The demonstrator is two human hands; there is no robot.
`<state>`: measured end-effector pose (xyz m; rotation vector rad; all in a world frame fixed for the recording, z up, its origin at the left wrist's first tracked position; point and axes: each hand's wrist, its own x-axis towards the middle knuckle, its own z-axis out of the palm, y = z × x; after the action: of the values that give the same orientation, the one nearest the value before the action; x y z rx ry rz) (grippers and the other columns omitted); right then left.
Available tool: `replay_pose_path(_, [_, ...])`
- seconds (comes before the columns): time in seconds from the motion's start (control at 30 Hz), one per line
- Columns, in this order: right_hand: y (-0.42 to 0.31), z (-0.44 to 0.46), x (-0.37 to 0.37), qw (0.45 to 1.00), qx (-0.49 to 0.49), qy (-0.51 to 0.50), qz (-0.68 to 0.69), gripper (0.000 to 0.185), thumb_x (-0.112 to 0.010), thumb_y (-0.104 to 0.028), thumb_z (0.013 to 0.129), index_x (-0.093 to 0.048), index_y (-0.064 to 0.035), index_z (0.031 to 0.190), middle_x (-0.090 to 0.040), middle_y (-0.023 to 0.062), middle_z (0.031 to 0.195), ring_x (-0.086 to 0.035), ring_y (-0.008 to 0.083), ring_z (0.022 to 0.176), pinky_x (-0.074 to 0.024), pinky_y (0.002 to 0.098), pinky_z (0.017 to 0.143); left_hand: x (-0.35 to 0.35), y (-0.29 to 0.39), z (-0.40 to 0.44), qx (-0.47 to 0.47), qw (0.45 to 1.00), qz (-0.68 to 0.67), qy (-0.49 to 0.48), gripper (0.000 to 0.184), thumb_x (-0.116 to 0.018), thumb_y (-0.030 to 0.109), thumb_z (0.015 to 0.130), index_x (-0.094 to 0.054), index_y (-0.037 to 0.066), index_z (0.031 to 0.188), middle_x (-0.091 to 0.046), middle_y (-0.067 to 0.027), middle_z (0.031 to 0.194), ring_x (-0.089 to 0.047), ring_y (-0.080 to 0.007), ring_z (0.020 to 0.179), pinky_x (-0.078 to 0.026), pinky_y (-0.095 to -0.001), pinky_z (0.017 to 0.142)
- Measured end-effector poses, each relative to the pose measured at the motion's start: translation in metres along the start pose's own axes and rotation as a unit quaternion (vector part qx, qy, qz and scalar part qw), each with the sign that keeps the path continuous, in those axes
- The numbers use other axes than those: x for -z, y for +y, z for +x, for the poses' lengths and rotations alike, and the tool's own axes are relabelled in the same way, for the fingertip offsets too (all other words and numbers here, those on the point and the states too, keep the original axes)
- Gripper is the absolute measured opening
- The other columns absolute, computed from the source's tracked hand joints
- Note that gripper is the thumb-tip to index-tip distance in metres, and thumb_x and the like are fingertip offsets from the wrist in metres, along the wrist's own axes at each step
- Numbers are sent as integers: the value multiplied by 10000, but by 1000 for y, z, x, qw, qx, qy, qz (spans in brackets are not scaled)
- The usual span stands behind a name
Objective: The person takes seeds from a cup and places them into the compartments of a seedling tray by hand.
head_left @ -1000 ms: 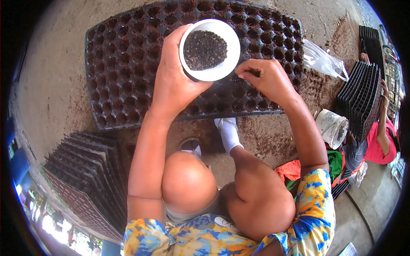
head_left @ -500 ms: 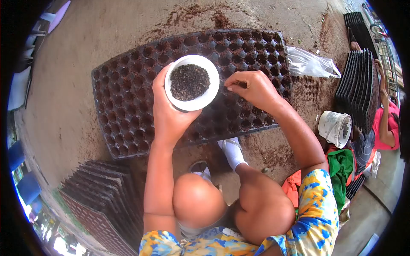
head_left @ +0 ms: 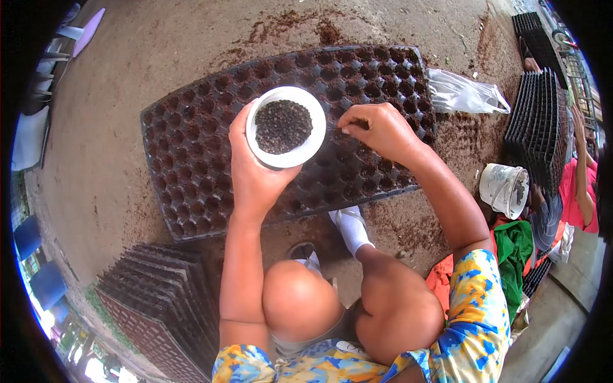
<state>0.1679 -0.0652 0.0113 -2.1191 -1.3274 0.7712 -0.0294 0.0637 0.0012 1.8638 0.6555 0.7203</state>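
My left hand is wrapped round a white cup and holds it over the tray. Small dark round grains cover the inside of the cup. To the right of the cup, my right hand is over the tray with thumb and fingertips pinched together; whatever they hold is too small to make out. Beneath both hands lies a black tray with rows of round cells, which have reddish-brown soil in and around them.
Stacked black trays stand at lower left and right. A clear plastic bag touches the tray's right side. Near a dirty white bucket are green cloth and another person in pink. Soil dots the floor.
The view has shifted, so the tray appears lower. The cup and my left hand have moved left relative to my right hand, widening the gap between them. The right-hand pinch remains.
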Motion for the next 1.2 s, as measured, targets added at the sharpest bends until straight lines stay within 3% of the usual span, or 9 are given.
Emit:
replay_pose_path(0.43, [-2,12,4,999,-5,21,-26,183,-646,-119,839,-702,-67,1006,-706,137,866,-687,299,812,-543,371,756,2,-2,-1,4,1000,6,-2,959,-879,79,586,-312,2,1356,-501,-154,1285,-505,-236,1201,-385,-363,1042])
replay_pose_path(0.67, [-11,0,6,997,4,-39,-59,193,-680,-156,830,-681,-49,990,-702,128,859,-683,292,797,-542,366,719,5,-4,0,14,1000,-8,10,960,-881,78,586,-312,-1,1354,-507,-149,1272,-505,-228,1193,-383,-365,1045])
replay_pose_path(0.77, [-27,-2,12,984,121,123,-47,132,-672,-86,815,-689,-47,939,-690,106,852,-675,275,766,-536,348,699,2,-5,0,16,1000,7,5,950,-885,83,582,-328,2,1347,-524,-137,1252,-518,-223,1175,-400,-359,1028])
replay_pose_path(0.87, [-55,-2,12,960,250,85,-94,151,-657,-60,776,-682,-51,925,-658,97,848,-655,283,749,-537,353,666,-9,-4,2,-2,998,66,-15,937,-887,90,577,-351,16,1342,-538,-133,1236,-530,-223,1157,-419,-352,1008])
replay_pose_path(0.9, [-63,0,4,950,258,60,-165,91,-638,-82,696,-659,-54,780,-604,94,810,-637,277,788,-546,370,667,-13,-2,1,-12,997,79,-18,934,-892,100,569,-368,29,1339,-533,-132,1244,-535,-228,1148,-426,-350,1001])
replay_pose_path(0.93, [-70,6,-4,938,254,16,-234,104,-636,-77,697,-660,-20,781,-635,104,805,-657,254,788,-551,374,664,-15,-4,0,-46,995,86,-31,933,-888,91,568,-369,34,1341,-513,-140,1274,-528,-248,1165,-426,-359,1004])
replay_pose_path(1.0, [-68,17,-19,927,235,-45,-289,130,-627,-56,718,-628,-26,845,-638,125,838,-656,305,754,-535,395,653,-17,3,3,-107,986,124,-40,940,-885,84,566,-362,37,1347,-489,-145,1308,-515,-267,1188,-425,-365,1006])
replay_pose_path(1.1, [-68,30,-17,926,244,-111,-266,104,-622,-58,724,-630,-24,822,-639,152,826,-652,323,748,-530,415,645,-19,2,-1,-80,991,92,-52,941,-884,84,567,-359,42,1348,-476,-151,1324,-501,-279,1208,-424,-369,1007])
replay_pose_path(1.2, [-67,28,-10,962,228,-39,-142,101,-622,-50,735,-647,-24,829,-647,154,821,-648,338,747,-527,411,643,-15,0,0,-66,992,99,-34,937,-888,100,569,-361,34,1341,-494,-149,1305,-516,-272,1193,-420,-369,1012])
